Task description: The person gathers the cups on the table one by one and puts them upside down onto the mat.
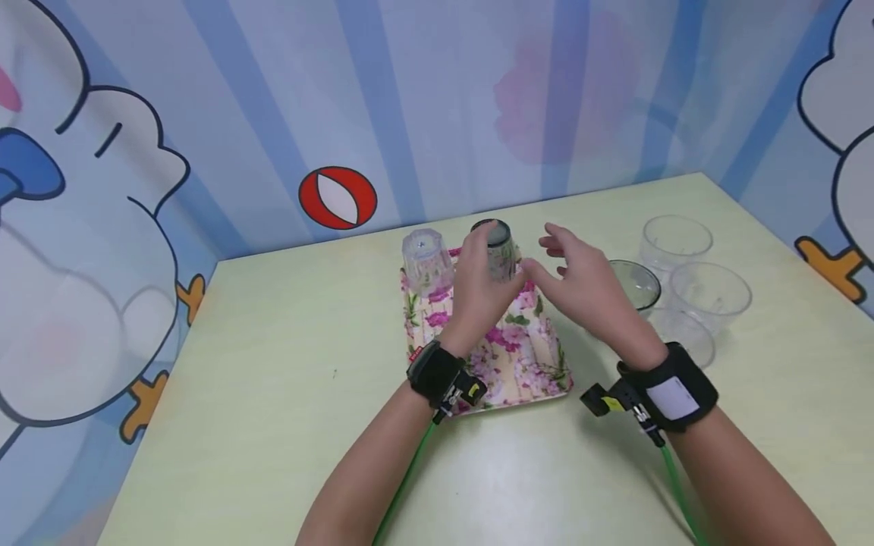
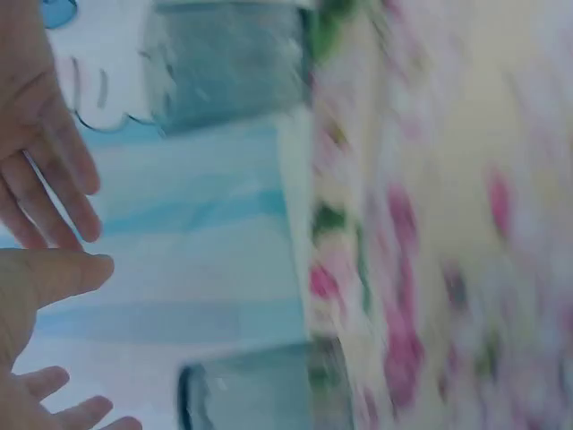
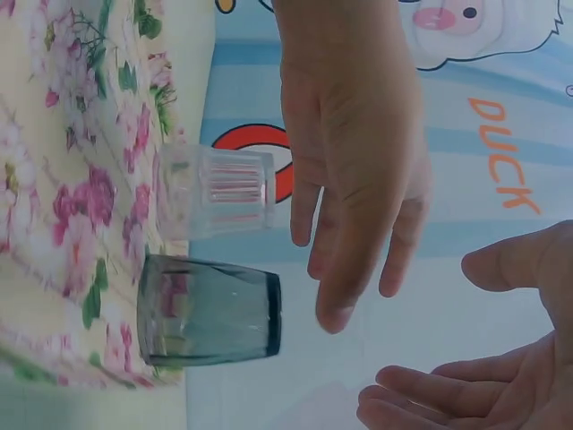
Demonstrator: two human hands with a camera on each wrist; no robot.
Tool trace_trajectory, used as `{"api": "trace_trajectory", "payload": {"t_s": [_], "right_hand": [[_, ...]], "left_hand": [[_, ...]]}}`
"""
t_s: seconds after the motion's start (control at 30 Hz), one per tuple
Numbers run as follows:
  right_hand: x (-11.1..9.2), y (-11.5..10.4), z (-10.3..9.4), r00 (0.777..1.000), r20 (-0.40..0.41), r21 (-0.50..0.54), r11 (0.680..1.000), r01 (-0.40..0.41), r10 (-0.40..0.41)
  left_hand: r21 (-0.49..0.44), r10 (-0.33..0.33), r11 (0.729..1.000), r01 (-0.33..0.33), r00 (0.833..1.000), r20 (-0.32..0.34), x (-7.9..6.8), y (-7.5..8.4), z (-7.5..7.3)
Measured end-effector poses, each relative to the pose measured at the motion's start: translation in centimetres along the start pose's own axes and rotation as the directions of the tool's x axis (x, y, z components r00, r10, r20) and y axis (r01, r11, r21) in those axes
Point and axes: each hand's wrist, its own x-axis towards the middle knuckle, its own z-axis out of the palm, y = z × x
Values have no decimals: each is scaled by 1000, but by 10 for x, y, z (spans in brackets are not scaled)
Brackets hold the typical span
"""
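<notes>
The bare right hand (image 1: 587, 292) has a broad black wristband (image 1: 672, 360) with a pale patch (image 1: 673, 400). Beside that wristband: a small black camera (image 1: 597, 400) marked yellow, and a green cable (image 1: 676, 478). Left of that wristband: a second black band (image 1: 432, 375), red-tagged, with another camera (image 1: 470, 387) and green cord (image 1: 410, 472).

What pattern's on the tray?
The tray is floral, pink and green on cream; best seen in the head view.

A pale yellow-green table (image 1: 287, 379) carries a rectangular pink-floral tray (image 1: 529, 375) near its far edge and, toward its far right corner, four round transparent cups (image 1: 710, 296).
</notes>
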Motion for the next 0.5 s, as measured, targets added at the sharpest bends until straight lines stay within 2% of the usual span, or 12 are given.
{"api": "trace_trajectory", "payload": {"t_s": [0.1, 0.17, 0.3, 0.4, 0.5], "right_hand": [[-13, 2, -10, 999, -29, 0, 1000, 18, -18], [-20, 5, -17, 998, -53, -13, 1000, 28, -28], [-31, 14, -29, 995, -97, -45, 998, 35, -39], [-40, 21, -37, 993, -111, -57, 998, 35, -41], [-50, 29, -44, 992, -114, -83, 996, 39, -49]], "left_hand": [[-62, 4, 998, -2, 999, 39, -6, 16, 0], [-125, -7, 992, 18, 996, 90, -11, 25, 2], [-231, -39, 969, 90, 975, 217, -22, 42, 9], [-231, -19, 969, 91, 955, 294, -29, 51, 15], [-213, 27, 976, 51, 938, 347, -35, 57, 21]]}}
